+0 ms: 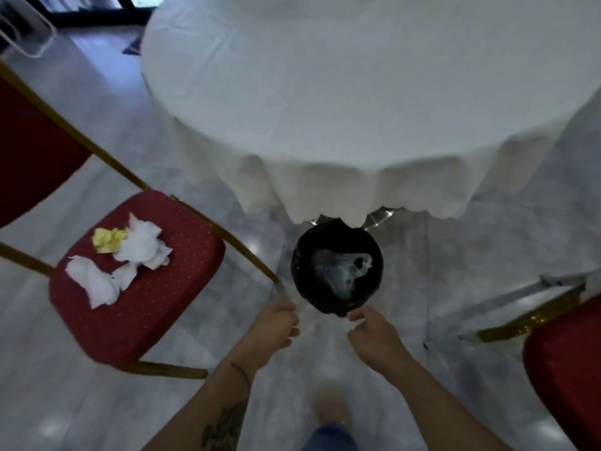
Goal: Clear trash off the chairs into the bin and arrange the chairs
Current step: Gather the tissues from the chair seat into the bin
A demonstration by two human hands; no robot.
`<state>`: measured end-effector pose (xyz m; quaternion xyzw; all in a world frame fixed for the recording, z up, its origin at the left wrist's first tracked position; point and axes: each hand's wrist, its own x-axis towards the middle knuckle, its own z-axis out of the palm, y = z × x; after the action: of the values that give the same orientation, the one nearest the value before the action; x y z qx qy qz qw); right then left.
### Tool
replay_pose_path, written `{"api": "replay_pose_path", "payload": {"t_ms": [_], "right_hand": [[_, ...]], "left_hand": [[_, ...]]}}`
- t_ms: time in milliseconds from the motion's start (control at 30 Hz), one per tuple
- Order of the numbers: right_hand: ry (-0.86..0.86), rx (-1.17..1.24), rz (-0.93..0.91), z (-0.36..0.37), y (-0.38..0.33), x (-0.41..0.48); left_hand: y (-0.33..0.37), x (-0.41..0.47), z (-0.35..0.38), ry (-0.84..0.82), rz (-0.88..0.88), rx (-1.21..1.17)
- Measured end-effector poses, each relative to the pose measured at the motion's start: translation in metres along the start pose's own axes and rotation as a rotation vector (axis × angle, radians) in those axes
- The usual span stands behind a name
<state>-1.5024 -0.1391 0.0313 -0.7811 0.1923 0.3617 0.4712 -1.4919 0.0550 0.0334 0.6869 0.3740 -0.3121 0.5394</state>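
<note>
A red chair [153, 304] with a gold frame stands at the left. On its seat lie crumpled white tissues [143, 245], another white wad [94, 283] and a yellow paper ball [107, 239]. A black bin [302, 271] sits on the floor at the table's edge, with a clear plastic bag [341, 268] inside. My left hand [276, 323] is curled around the end of the chair's gold frame bar [227, 236]. My right hand [374, 333] has its fingers bent, and the tips touch the bin's near rim. Whether it grips the rim is unclear.
A round table with a white cloth [357, 109] fills the upper middle, its skirt hanging over the bin's far side. A second red chair [566, 362] with a gold frame is at the right edge. The floor is grey marble [81, 402]. My foot [331, 408] is below.
</note>
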Motion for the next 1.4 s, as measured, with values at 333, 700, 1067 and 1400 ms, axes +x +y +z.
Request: {"api": "replay_pose_path", "payload": {"t_ms": [333,700,1067,1400], "right_hand": [[-0.128,-0.212,-0.182,0.109,-0.111,-0.012],[-0.021,-0.497,-0.464,0.322,-0.264,0.062],[-0.030,-1.217,-0.546,0.429,-0.342,0.168],[0.054,-1.127,-0.505,0.395,-0.348,0.177]], "left_hand": [[-0.023,-0.028,-0.156,0.224,0.091,-0.184],[-0.065,0.068,-0.371,0.663,0.216,-0.029],[-0.070,0.181,-0.476,0.454,0.226,0.750],[-0.063,0.194,-0.492,0.630,0.421,0.213]]}}
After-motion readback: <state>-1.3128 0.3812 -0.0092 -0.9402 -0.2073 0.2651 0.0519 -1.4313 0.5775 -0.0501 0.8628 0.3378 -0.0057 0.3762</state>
